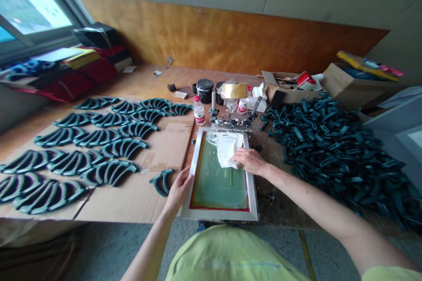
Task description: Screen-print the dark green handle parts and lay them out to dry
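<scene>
A screen-printing frame (252,202) with a green mesh (217,189) lies before me at the table's front edge, its far end at a metal clamp stand (231,124). My left hand (180,186) grips the frame's left side, the thumb side against the metal. With closed fingers, my right hand (249,161) holds a crumpled white wipe (227,149) on the upper part of the mesh; the fingertips are partly hidden. Just left of my left hand, a few dark green curved handles (162,182) lie on the cardboard (132,199).
Rows of dark green curved parts (89,136) cover the cardboard at left. A large heap of them (329,140) lies at right. Behind the frame stand a red-capped bottle (199,112), black tubs (205,91) and a tape roll (234,91). Cardboard boxes (343,81) sit back right.
</scene>
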